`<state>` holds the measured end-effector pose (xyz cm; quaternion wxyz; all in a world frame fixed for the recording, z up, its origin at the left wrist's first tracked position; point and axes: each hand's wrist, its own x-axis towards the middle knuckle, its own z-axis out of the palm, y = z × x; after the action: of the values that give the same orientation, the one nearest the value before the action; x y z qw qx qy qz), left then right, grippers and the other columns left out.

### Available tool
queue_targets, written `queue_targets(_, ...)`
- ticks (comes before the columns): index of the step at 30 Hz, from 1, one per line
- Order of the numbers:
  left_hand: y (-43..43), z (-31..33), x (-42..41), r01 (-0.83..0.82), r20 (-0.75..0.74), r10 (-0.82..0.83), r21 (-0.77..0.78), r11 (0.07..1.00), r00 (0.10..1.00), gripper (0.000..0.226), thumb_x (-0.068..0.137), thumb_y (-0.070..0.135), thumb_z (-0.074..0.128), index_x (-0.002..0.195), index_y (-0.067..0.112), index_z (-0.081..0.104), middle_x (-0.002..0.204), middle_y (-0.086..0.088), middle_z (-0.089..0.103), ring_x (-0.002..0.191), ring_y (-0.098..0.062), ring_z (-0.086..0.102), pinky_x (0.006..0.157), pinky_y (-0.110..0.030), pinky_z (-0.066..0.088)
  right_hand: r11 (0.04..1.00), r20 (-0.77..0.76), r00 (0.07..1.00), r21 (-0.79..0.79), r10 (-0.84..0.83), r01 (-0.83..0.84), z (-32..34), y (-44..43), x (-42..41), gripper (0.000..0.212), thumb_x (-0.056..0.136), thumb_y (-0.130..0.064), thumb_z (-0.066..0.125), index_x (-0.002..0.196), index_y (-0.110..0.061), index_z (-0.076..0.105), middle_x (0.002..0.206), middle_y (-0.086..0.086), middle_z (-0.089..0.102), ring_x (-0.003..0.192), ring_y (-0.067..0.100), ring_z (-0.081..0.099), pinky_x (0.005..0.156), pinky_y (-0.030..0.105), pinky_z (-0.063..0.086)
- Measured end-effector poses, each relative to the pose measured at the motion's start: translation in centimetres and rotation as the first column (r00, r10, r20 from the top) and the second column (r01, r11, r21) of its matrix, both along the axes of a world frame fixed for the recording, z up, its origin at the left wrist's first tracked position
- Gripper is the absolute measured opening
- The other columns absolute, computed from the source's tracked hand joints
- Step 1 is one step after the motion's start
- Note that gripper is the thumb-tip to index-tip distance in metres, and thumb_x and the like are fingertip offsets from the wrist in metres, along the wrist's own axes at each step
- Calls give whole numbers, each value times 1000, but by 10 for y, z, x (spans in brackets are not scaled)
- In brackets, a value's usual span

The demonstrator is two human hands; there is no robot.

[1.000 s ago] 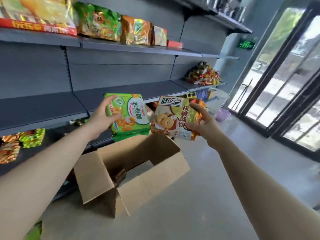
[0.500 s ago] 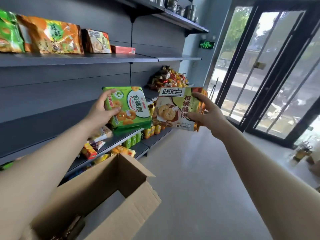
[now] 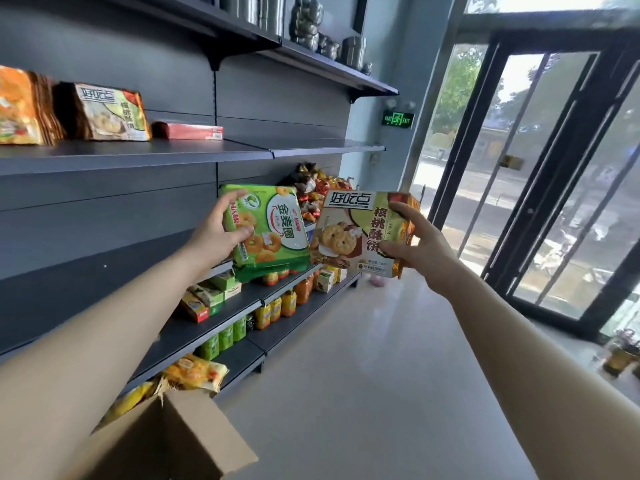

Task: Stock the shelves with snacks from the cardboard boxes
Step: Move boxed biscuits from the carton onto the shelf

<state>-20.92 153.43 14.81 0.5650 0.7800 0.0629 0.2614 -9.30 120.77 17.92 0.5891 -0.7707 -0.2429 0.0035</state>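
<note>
My left hand [image 3: 216, 233] grips a green cookie pack [image 3: 273, 226] by its left edge, thumb on the front. My right hand [image 3: 417, 242] holds a beige and gold walnut cookie pack [image 3: 349, 230] by its right side. Both packs hang side by side in the air, in front of the grey shelf unit. The upper shelf [image 3: 180, 152] carries a matching walnut cookie pack [image 3: 110, 112], an orange pack [image 3: 20, 109] and a flat red box [image 3: 192, 130]. The open cardboard box [image 3: 180, 441] sits at the bottom left below my left arm.
Lower shelves [image 3: 294, 310] hold small boxes, bottles and yellow snack bags [image 3: 194, 372]. A pile of wrapped candies [image 3: 313, 192] lies behind the packs. Metal containers [image 3: 308, 22] stand on the top shelf. Glass doors [image 3: 540, 174] are on the right, with grey floor [image 3: 363, 393] between.
Both hands rose with their packs and the view swung up and to the right along the shelves. The cardboard box slid toward the bottom left of the view.
</note>
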Motion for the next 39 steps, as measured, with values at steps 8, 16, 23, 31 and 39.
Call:
queue_targets(8, -17, 4, 118, -173, 17, 174, -37, 984, 985, 63, 93, 5, 63, 115, 62, 47, 116, 7, 60, 100, -17, 65, 88, -48, 57, 991, 20, 991, -25, 131, -131, 13, 3, 164, 70, 78, -11, 83, 123, -59, 56, 120, -5, 58, 103, 27, 68, 77, 44, 63)
queue_targets(16, 12, 13, 188, -319, 60, 321, -38, 947, 945, 60, 93, 2, 62, 127, 49, 45, 129, 2, 53, 97, -1, 58, 70, -20, 49, 945, 22, 946, 45, 322, -323, 19, 64, 271, 69, 81, -2, 79, 127, -48, 57, 119, -8, 59, 101, 22, 69, 70, 36, 62)
queue_targets(23, 86, 25, 219, -454, 83, 458, -67, 888, 885, 57, 94, 3, 62, 127, 46, 46, 125, 2, 56, 93, -4, 61, 63, -19, 52, 881, 74, 880, 27, 469, -472, 22, 172, 340, 68, 81, -5, 79, 122, -55, 56, 123, -10, 57, 111, 19, 65, 82, 40, 62)
queue_targets(31, 181, 70, 203, -682, 175, 678, -46, 730, 714, 54, 93, 9, 65, 128, 47, 48, 125, 9, 55, 99, 1, 58, 78, -24, 51, 771, 81, 778, 105, 623, -628, 58, 310, 378, 72, 81, 1, 78, 133, -43, 57, 124, -3, 61, 105, 19, 69, 81, 38, 62)
queue_targets(39, 244, 87, 159, -846, 199, 850, -131, 517, 488, 55, 92, 11, 66, 124, 53, 48, 124, 6, 59, 108, -19, 64, 92, -49, 56, 610, 130, 636, 192, 761, -769, 87, 447, 394, 71, 80, 4, 77, 133, -38, 57, 115, -5, 62, 106, 21, 68, 75, 42, 63)
